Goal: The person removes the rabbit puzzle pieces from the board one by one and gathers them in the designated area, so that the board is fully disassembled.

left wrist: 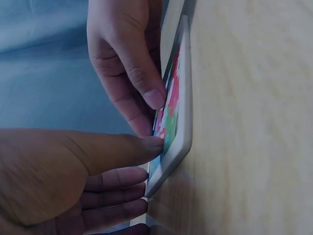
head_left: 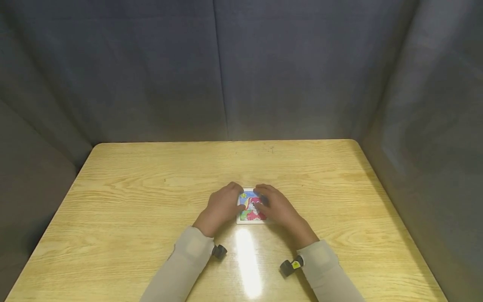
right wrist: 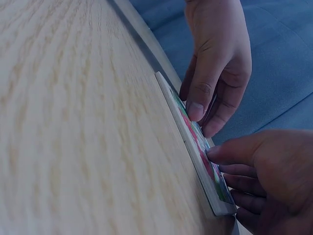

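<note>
A small square picture puzzle point(head_left: 252, 214) in a white frame lies on the table, its print pink, blue and green. My left hand point(head_left: 223, 204) holds its left side, the thumb on the picture's edge and the fingers along the outer rim. The left wrist view shows that thumb point(left wrist: 152, 143) over the frame. From the right, my right hand point(head_left: 278, 205) reaches over the puzzle with thumb and fingertips touching the picture, covering part of the right side. In the right wrist view the right thumb point(right wrist: 215, 153) rests on the print.
The wooden table point(head_left: 151, 188) spreads around the puzzle on all sides, with a bright reflection in front of it. Dark grey curtains point(head_left: 158, 75) hang behind the table and along both sides. A small black camera sits on each wrist.
</note>
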Tool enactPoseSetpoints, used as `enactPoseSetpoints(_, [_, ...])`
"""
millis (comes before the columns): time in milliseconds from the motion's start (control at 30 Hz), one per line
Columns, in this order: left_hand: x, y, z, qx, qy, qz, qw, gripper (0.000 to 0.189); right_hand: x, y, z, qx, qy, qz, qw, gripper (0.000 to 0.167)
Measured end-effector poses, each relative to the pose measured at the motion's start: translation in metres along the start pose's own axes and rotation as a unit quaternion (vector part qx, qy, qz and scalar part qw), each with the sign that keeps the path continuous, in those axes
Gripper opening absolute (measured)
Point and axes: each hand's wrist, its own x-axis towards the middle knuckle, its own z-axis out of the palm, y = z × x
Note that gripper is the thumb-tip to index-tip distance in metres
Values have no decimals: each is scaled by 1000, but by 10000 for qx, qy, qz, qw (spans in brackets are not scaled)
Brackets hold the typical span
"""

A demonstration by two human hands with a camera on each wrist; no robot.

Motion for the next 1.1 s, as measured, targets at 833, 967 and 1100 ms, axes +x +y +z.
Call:
enactPoseSetpoints(833, [8,-3,-5,90,-294,-82,9995,49,1,-1,-1,-105,63,-33,9999,47])
enactPoseSetpoints(967, [7,-4,-4,49,-332,-29,9994,49,1,0,0,-151,29,-111,9998,46])
enactPoseSetpoints(1100, [7,-4,-4,-15,-323,8,9995,49,0,1,1,-172,24,-175,9997,45])
